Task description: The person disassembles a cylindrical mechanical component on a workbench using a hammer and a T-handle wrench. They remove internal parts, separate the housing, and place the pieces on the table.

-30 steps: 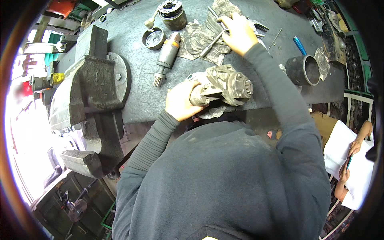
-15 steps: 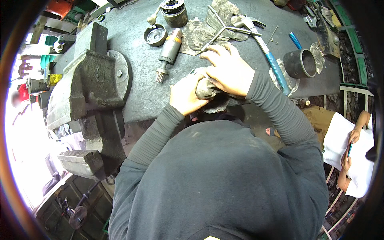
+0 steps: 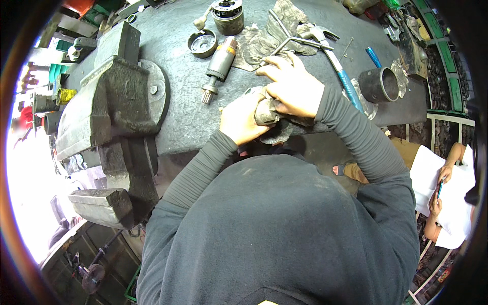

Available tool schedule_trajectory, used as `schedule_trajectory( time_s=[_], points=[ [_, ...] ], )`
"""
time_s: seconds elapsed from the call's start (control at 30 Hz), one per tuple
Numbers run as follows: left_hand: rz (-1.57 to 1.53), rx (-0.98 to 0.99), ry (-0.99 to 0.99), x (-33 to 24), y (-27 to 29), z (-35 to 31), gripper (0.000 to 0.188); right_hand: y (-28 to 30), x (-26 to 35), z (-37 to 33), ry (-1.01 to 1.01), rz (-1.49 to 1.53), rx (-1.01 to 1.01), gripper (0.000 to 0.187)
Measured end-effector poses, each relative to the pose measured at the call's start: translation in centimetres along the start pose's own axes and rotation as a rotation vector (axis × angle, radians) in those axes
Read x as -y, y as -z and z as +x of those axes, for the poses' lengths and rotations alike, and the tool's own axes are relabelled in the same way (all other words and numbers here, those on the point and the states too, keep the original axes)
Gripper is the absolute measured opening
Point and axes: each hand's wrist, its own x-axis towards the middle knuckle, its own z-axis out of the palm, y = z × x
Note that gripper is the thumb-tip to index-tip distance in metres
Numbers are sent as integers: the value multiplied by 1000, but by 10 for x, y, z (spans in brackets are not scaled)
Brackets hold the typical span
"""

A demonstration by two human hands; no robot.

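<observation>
Close to the bench's near edge, my left hand (image 3: 240,121) wraps round a small grey metal housing (image 3: 265,112). My right hand (image 3: 297,92) bends over its right side, thumb and lower fingers against it, with the upper fingers stretched out above. The fingers hide much of the housing, and a crumpled grey cloth (image 3: 278,134) shows beneath it. Beyond my left hand lies a motor armature (image 3: 221,63) with a toothed shaft end. A three-armed wrench (image 3: 290,38) rests on a dirty rag (image 3: 256,47) beyond my right hand.
A large bench vise (image 3: 114,101) stands at the left. A round cap (image 3: 202,43) and a motor body (image 3: 229,23) sit at the back. To the right are a blue-handled hammer (image 3: 339,68) and a hollow metal cylinder (image 3: 373,85). A person (image 3: 442,195) holding a phone is at far right.
The view has shifted slightly, so the bench items appear a little displaced. Both hands stay on the housing, with the right fingers only slightly changed.
</observation>
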Motion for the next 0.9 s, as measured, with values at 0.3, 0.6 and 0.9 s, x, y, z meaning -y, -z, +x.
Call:
schedule_trajectory(
  time_s=[0.3, 0.6, 0.9],
  points=[
    [-14, -20, -24, 1, 0, 0, 61, 11, 1, 7, -31, 20, 217, 34],
    [-20, -4, 14, -2, 2, 0, 68, 21, 0, 4, -92, 55, 170, 34],
    [-24, -34, -48, 5, -1, -1, 72, 8, 0, 1, -9, 24, 81, 28]
  ],
)
